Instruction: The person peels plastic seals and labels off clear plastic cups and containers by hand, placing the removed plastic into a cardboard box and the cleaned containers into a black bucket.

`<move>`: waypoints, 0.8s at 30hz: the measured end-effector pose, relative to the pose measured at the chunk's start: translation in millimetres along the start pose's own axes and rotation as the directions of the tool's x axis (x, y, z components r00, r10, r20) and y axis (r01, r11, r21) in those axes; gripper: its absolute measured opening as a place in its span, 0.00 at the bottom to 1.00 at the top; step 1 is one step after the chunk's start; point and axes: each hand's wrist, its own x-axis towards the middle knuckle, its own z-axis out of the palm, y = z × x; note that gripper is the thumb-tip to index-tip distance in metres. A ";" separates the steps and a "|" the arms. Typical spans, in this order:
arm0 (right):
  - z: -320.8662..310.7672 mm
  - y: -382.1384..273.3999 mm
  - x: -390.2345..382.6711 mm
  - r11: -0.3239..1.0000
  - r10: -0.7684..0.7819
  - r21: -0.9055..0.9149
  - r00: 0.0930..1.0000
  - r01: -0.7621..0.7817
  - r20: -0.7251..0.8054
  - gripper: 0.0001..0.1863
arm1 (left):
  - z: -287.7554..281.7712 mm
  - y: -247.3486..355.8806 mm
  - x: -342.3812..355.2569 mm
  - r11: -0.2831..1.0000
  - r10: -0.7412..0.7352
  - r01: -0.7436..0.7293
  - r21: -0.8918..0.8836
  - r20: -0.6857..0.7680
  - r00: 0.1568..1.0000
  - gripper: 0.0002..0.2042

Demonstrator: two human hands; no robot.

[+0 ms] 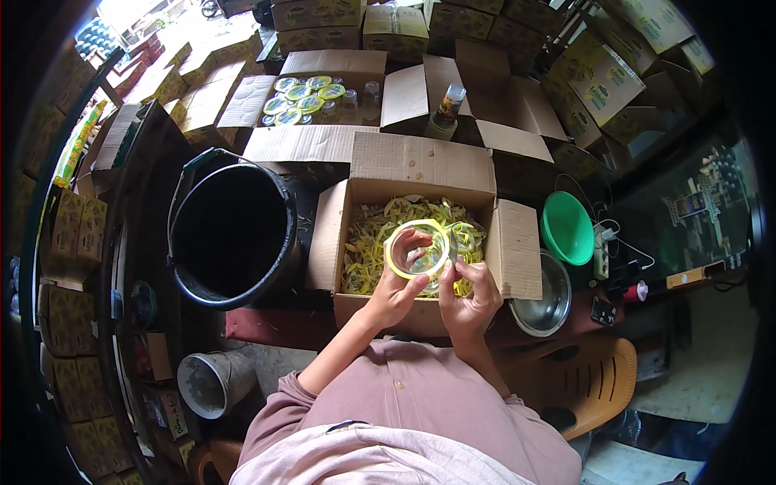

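My left hand [392,295] is closed round a clear plastic cup [428,250] with a yellow rim, tilted so its round opening faces up toward me. My right hand [469,295] has its thumb and index finger pinched at the cup's right edge, on a thin piece I cannot make out clearly. Both hands are over an open cardboard box [420,166] full of curly yellow-green trimmings [364,242].
Around the box are a black bucket [230,230], green bowl [566,226], steel bowl [541,303], power strip [602,255] and bottle [449,109]. Behind sit lidded cups [311,101] in a carton and stacked boxes [396,32]. A grey bucket [214,384] and plastic chair [594,376] are lower.
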 end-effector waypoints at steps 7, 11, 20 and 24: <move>0.1 0.8 -1.0 1.000 -0.004 -0.016 1.000 0.004 -0.002 0.09 | 2.3 6.8 1.6 0.971 0.085 -0.078 0.226 -0.018 0.996 0.31; -0.1 2.0 -0.1 0.999 -0.017 -0.039 1.000 0.017 -0.011 0.09 | 2.3 9.7 1.3 0.958 0.065 -0.066 0.280 0.014 0.998 0.31; -2.1 11.8 7.2 1.000 -0.029 -0.002 0.999 0.029 -0.014 0.08 | -1.4 11.1 -1.4 0.931 0.028 -0.049 0.362 0.062 0.998 0.33; -3.7 9.1 4.3 0.999 0.035 0.027 0.999 -0.034 -0.028 0.08 | -2.3 12.5 1.5 0.942 0.045 -0.061 0.331 0.054 0.998 0.33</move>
